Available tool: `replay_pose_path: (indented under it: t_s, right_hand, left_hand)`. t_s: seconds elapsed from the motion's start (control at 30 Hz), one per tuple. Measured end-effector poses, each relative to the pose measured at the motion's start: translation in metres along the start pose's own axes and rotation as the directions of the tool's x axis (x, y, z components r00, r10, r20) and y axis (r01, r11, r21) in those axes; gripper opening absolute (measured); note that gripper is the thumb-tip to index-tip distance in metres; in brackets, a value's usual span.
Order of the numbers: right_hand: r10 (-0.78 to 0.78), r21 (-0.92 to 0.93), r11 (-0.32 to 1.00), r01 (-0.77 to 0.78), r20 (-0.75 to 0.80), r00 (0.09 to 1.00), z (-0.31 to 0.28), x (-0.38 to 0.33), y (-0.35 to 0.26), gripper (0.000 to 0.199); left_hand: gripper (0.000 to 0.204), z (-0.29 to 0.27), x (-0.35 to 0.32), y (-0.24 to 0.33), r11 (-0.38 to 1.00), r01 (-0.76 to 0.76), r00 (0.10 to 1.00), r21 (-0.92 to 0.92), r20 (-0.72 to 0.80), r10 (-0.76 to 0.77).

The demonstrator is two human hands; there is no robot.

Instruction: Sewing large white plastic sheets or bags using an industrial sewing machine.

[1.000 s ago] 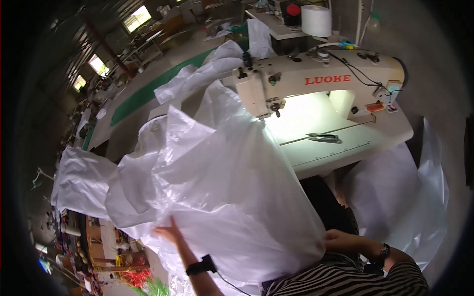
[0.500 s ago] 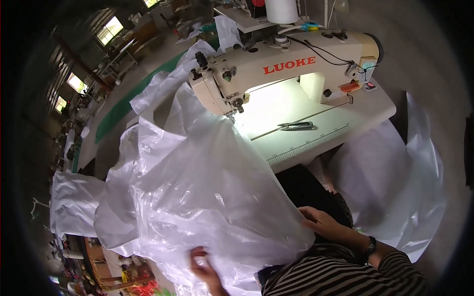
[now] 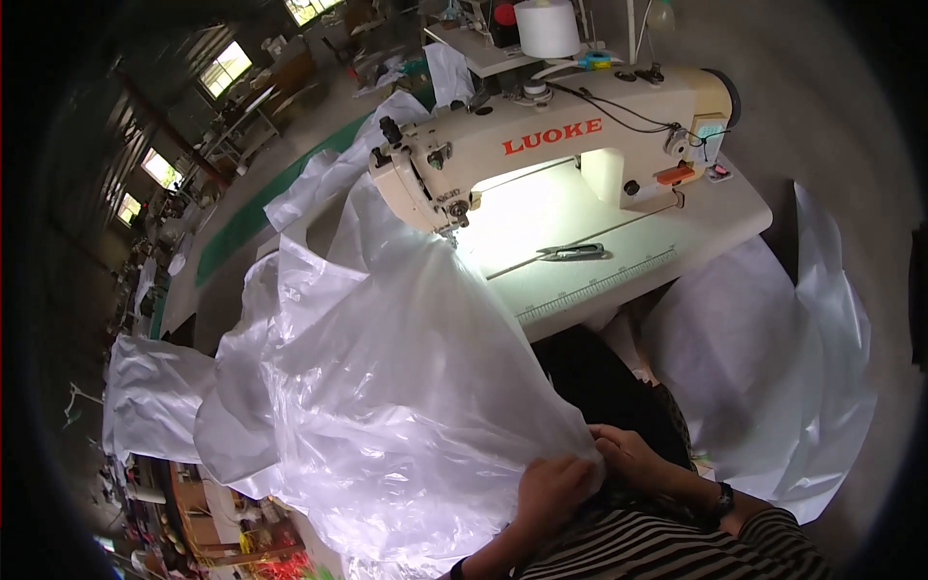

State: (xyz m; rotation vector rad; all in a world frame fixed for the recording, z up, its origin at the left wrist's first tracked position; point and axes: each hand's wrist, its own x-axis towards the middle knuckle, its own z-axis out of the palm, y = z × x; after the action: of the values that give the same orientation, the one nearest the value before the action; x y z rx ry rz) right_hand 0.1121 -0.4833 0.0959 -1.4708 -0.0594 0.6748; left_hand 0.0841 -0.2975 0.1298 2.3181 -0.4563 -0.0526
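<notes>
A large translucent white plastic sheet (image 3: 387,358) spreads from the needle of a sewing machine (image 3: 561,126) down to my lap in wrinkled folds. My left hand (image 3: 553,491) grips the sheet's near right edge, its fingers curled over the plastic. Just to the right, my right hand (image 3: 628,456) pinches the same edge, thumb and fingers closed on it. The two hands are close together, and their fingertips are partly hidden by the folds. Up at the needle the sheet lies beneath the presser foot area, brightly lit by the machine lamp.
Thread snips (image 3: 575,251) lie on the machine bed (image 3: 619,271). A white thread cone (image 3: 547,27) stands behind the machine. More white sheeting (image 3: 764,358) hangs at the right, and another piece (image 3: 155,396) at the left. A green strip (image 3: 261,208) runs along the floor beyond.
My left hand has moved right and up from over the sheet's lower middle to its right edge, beside my right hand, and closed on it. The view has shifted slightly.
</notes>
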Motion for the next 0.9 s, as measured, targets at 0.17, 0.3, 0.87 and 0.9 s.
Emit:
replay_pose_path:
  t_s: [0.17,0.3,0.87,0.9]
  right_hand:
    - [-0.143,-0.425,0.898,0.114,-0.037,0.989,0.002,0.01,-0.004,0.05]
    - [-0.349,-0.751,0.624,0.214,-0.023,0.937,0.004,-0.004,-0.008,0.058]
    - [-0.156,-0.834,0.46,0.305,0.263,0.952,0.042,0.037,-0.043,0.069]
    - [-0.162,-0.828,0.456,0.325,0.282,0.946,0.043,0.043,-0.046,0.069]
  left_hand:
    - [0.017,0.0,-0.01,-0.006,0.998,-0.037,0.973,-0.047,0.227,0.046]
    - [0.004,-0.041,-0.055,-0.08,0.896,0.302,0.631,-0.326,-0.636,-0.444]
    - [0.011,-0.007,-0.142,-0.251,0.773,0.246,0.089,-0.585,-0.78,-0.619]
    - [0.01,-0.027,-0.136,-0.235,0.845,0.192,-0.124,-0.499,-0.867,-0.483]
